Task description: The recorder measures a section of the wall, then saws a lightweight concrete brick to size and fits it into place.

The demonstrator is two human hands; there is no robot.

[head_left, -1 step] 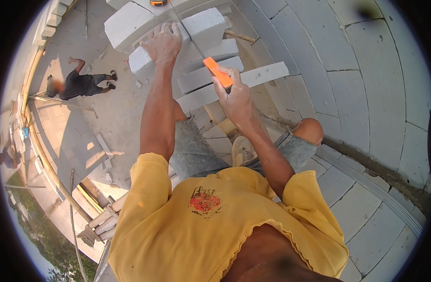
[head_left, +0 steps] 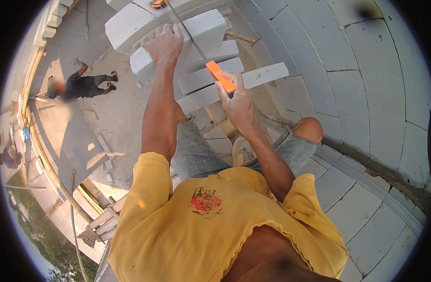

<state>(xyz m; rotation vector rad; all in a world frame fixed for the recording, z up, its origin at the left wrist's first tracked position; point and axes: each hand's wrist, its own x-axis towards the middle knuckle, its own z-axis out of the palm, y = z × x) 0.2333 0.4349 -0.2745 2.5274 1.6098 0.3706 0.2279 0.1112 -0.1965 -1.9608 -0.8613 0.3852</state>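
Note:
My right hand (head_left: 237,99) is wrapped round the orange handle of a handsaw (head_left: 220,76). Seen nearly edge-on, its thin dark blade runs away from me across a pale block (head_left: 205,26), up to the top of the picture. How deep the blade sits in the block is hard to make out. My left hand (head_left: 164,46) grips the top of the white block to the left of the blade, thumb out to the side and fingers bent over it. Just beyond the blade's far end lies an orange and black tape measure (head_left: 157,3).
More pale blocks (head_left: 210,75) are stacked nearer my knees, with a long narrow strip (head_left: 264,74) jutting right. A block wall (head_left: 365,94) rises on the right. Far below left, a co-worker (head_left: 86,86) in dark clothes is on the floor level, beside scaffold poles (head_left: 51,169).
The handsaw and my right hand have come slightly back toward me, and the blade's far end now shows by the tape measure. My left hand stays on the block. The co-worker's arm has shifted.

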